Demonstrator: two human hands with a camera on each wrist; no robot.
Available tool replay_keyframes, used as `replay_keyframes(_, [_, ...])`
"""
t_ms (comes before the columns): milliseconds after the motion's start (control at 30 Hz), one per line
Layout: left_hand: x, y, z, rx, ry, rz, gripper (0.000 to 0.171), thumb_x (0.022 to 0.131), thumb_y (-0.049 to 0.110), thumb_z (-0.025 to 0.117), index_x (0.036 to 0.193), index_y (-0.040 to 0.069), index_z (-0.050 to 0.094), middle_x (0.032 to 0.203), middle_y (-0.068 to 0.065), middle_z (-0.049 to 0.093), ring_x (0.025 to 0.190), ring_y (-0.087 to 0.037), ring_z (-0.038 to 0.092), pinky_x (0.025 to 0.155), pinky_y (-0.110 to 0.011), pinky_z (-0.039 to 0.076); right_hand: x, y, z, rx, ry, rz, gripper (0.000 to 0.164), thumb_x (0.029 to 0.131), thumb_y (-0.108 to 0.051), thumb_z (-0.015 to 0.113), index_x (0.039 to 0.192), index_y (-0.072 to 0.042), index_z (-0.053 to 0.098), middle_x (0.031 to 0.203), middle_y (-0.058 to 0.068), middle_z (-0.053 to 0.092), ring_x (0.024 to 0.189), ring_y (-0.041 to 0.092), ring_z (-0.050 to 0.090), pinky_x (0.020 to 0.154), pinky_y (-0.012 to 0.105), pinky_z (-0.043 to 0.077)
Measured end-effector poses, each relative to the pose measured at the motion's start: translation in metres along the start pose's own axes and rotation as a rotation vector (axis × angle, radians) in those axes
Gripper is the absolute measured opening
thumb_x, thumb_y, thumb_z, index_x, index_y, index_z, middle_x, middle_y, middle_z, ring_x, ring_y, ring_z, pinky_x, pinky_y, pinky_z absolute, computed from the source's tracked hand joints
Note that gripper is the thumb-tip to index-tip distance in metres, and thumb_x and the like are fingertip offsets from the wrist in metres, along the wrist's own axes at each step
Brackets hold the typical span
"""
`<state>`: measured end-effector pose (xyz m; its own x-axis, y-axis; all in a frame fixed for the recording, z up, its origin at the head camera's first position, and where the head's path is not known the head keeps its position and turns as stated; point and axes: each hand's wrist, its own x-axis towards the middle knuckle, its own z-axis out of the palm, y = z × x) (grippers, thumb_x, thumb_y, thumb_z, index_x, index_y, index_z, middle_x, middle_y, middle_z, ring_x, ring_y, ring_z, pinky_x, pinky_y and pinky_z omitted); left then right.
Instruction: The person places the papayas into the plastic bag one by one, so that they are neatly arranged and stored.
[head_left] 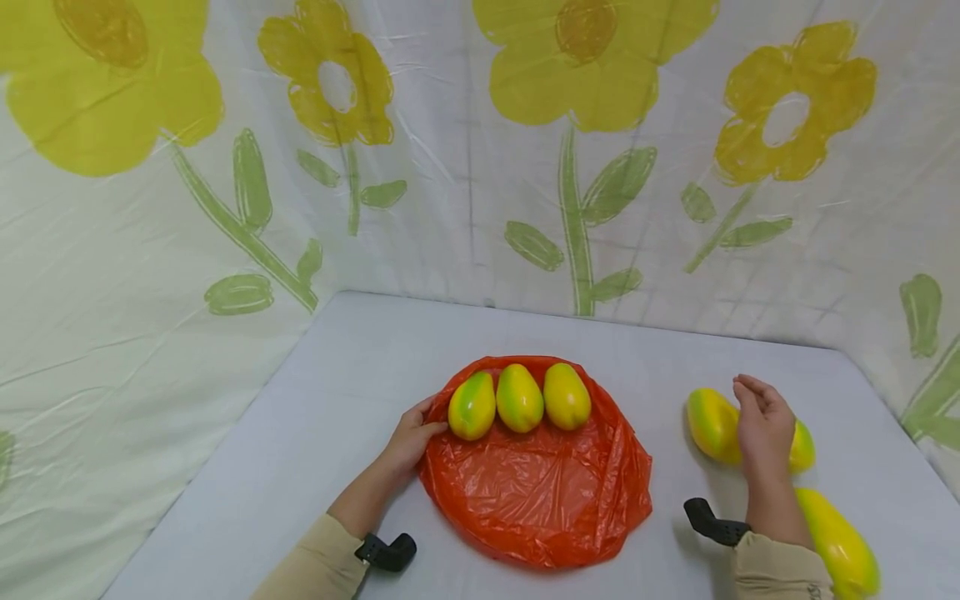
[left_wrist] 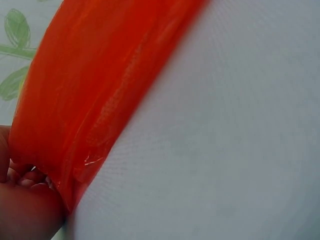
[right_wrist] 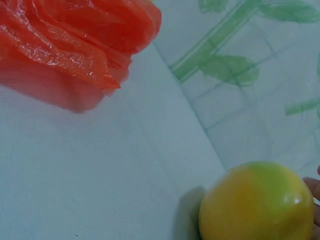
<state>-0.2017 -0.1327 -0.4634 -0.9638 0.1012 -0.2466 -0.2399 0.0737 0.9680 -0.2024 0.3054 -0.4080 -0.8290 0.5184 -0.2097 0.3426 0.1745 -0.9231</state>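
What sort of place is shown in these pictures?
Probably an indoor, staged work corner: a white table before flower-printed sheets, with red plastic and yellow-green fruits on it.

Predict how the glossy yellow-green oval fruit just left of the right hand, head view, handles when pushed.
The yellow-green fruit would likely roll, given its rounded sides. Its glossy skin could feel slippery. Probably fairly stiff: no dents show on the visible surface.

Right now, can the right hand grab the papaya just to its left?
Probably yes: the right hand is right beside that papaya, and nothing shows between them. The red plastic bag lies off to the left, out of the way.
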Motion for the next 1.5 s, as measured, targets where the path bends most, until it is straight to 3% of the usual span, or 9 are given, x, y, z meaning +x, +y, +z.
replay_keyframes(167, [0.001, 0.000, 0.000, 0.005, 0.002, 0.001, 0.050, 0.092, 0.007, 0.046, 0.141, 0.013, 0.039, 0.143, -0.011, 0.043, 0.124, -0.028, 0.049, 0.092, -0.037, 0.051, 0.003, 0.004, 0.001, -0.084, -0.080, 0.035, 0.061, 0.093, -0.055, 0.036, 0.144, -0.022, 0.035, 0.151, -0.001, 0.034, 0.133, 0.022, 0.030, 0.116, 0.042, 0.026])
replay_keyframes(367, [0.002, -0.001, 0.000, 0.006, 0.004, 0.008, 0.050, 0.092, 0.007, 0.046, 0.141, 0.013, 0.038, 0.144, -0.011, 0.042, 0.125, -0.029, 0.048, 0.094, -0.038, 0.050, 0.000, 0.007, 0.007, -0.113, -0.165, -0.007, 0.060, 0.097, -0.047, 0.032, 0.146, -0.013, 0.030, 0.153, 0.011, 0.025, 0.136, 0.030, 0.026, 0.115, 0.046, 0.026])
replay_keyframes(700, [0.001, -0.002, 0.000, 0.001, -0.011, 0.021, 0.052, 0.092, 0.006, 0.044, 0.142, 0.012, 0.036, 0.144, -0.012, 0.042, 0.123, -0.028, 0.050, 0.090, -0.035, 0.052, -0.001, 0.025, 0.021, 0.010, -0.070, -0.074, 0.061, 0.097, -0.042, 0.033, 0.148, -0.010, 0.022, 0.156, 0.009, 0.018, 0.144, 0.025, 0.016, 0.119, 0.041, 0.014])
replay_keyframes(933, [0.001, -0.002, 0.000, -0.005, -0.007, 0.014, 0.051, 0.092, 0.006, 0.046, 0.142, 0.013, 0.038, 0.143, -0.011, 0.042, 0.123, -0.028, 0.050, 0.092, -0.036, 0.052, -0.001, 0.032, 0.025, 0.080, -0.060, -0.011, 0.063, 0.096, -0.049, 0.031, 0.149, -0.016, 0.021, 0.157, 0.004, 0.014, 0.145, 0.022, 0.008, 0.120, 0.042, 0.005])
replay_keyframes(1500, [0.001, -0.003, 0.000, -0.004, -0.004, 0.013, 0.051, 0.092, 0.007, 0.046, 0.141, 0.015, 0.038, 0.143, -0.010, 0.043, 0.121, -0.026, 0.052, 0.090, -0.036, 0.053, 0.001, 0.034, 0.023, 0.147, -0.056, 0.030, 0.060, 0.097, -0.050, 0.027, 0.149, -0.021, 0.022, 0.157, -0.005, 0.014, 0.145, 0.016, 0.006, 0.121, 0.037, 0.004])
